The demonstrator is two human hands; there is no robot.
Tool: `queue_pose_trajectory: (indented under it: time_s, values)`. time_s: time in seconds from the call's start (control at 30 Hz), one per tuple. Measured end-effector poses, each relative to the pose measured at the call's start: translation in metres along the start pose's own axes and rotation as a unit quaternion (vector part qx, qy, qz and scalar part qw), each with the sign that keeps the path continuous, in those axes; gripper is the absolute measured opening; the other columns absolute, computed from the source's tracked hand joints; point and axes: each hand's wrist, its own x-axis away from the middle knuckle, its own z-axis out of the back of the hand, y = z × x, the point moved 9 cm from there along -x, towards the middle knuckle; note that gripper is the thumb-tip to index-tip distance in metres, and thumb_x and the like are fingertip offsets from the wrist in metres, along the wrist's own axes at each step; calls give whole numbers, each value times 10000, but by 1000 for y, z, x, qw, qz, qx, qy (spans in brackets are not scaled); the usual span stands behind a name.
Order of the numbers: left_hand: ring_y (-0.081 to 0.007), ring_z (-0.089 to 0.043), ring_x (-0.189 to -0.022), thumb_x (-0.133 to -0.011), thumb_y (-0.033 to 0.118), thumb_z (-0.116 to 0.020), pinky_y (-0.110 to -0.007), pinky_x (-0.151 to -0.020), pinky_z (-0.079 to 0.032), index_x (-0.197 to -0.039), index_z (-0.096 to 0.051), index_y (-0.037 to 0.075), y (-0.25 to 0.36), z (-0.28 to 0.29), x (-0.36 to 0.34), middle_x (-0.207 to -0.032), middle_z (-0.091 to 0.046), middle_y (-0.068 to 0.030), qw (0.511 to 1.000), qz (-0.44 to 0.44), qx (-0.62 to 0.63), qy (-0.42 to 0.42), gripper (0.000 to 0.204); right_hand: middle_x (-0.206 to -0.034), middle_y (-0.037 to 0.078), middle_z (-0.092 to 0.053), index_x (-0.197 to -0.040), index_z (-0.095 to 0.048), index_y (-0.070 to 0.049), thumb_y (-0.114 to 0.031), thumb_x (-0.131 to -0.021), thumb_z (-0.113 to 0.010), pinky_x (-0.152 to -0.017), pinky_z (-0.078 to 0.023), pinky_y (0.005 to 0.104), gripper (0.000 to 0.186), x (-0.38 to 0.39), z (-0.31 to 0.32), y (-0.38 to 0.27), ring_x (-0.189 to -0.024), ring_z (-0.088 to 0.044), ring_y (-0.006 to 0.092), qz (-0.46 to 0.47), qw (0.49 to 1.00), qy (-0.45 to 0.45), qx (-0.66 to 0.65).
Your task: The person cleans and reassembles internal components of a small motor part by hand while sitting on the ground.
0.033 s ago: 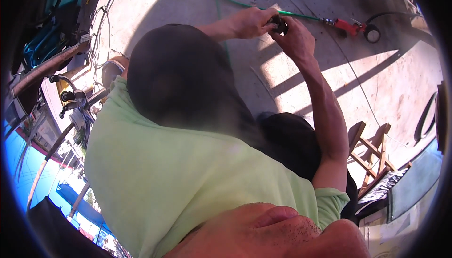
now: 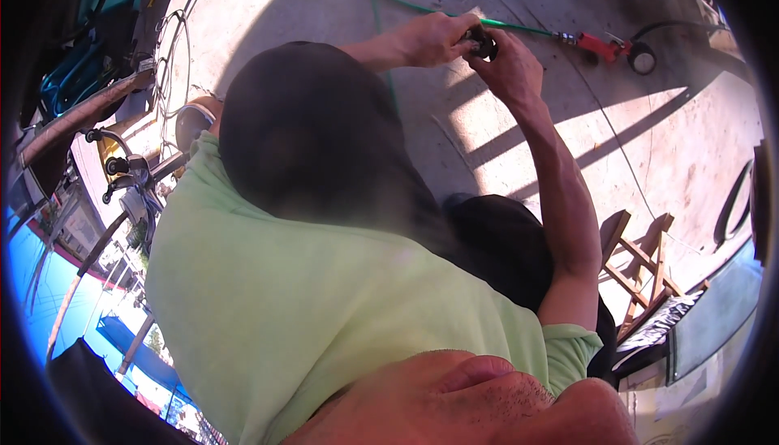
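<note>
My left hand (image 2: 432,39) and my right hand (image 2: 513,68) meet beyond my bent knees, above the concrete floor. Between their fingertips is a small black part (image 2: 482,42), gripped from both sides; its exact kind cannot be made out. Just behind the hands runs a green air hose (image 2: 515,26). It joins a red tyre inflator (image 2: 602,46) with a round gauge (image 2: 641,59), lying on the floor to the right.
A black hose (image 2: 677,23) leads off from the inflator. Wooden frames (image 2: 641,270) and a glass pane (image 2: 714,315) are at the right. On the left are a wheeled chair base (image 2: 130,167), loose cables (image 2: 166,64) and a brown pole (image 2: 85,116).
</note>
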Motion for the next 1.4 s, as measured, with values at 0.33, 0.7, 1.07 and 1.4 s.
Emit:
queue_pose_trajectory:
  time_s: [0.33, 0.7, 1.07, 1.4]
  values:
    - [-171, -635, -684, -1072, 316, -557, -299, -577, -494, -1020, -641, 28, -81, 18, 23, -833, -711, -91, 761, 284, 582, 48, 305, -1138, 71, -721, -1262, -679, -168, -384, -819, -797, -837, -561, 400, 507, 2, -21, 15, -1026, -711, 283, -29, 997, -56, 42]
    - [-474, -587, -1247, -1110, 489, -298, -565, -1094, -463, -1234, -587, -128, -92, 21, 30, -1271, -631, -308, 475, 145, 868, 18, 693, -1014, 81, -707, -1370, -602, -135, -390, -817, -807, -741, -558, 389, 642, 6, -10, 1, -870, -711, 227, -26, 991, -108, 68]
    - [-425, -559, -1283, -1077, 599, -299, -538, -1128, -415, -1273, -598, -127, -59, 23, 28, -1332, -610, -303, 493, 202, 842, 84, 809, -984, 60, -728, -1125, -711, -120, -300, -866, -781, -721, -564, 377, 323, -23, -8, -79, -861, -727, 254, 114, 993, 32, -1]
    - [-324, -595, -1198, -1067, 605, -344, -453, -1124, -401, -1247, -646, -88, -66, 6, 23, -1260, -668, -214, 508, 201, 833, 84, 778, -1060, 104, -742, -1101, -732, -120, -336, -883, -746, -766, -568, 457, 307, -42, -29, -78, -921, -726, 336, 89, 993, 0, 71]
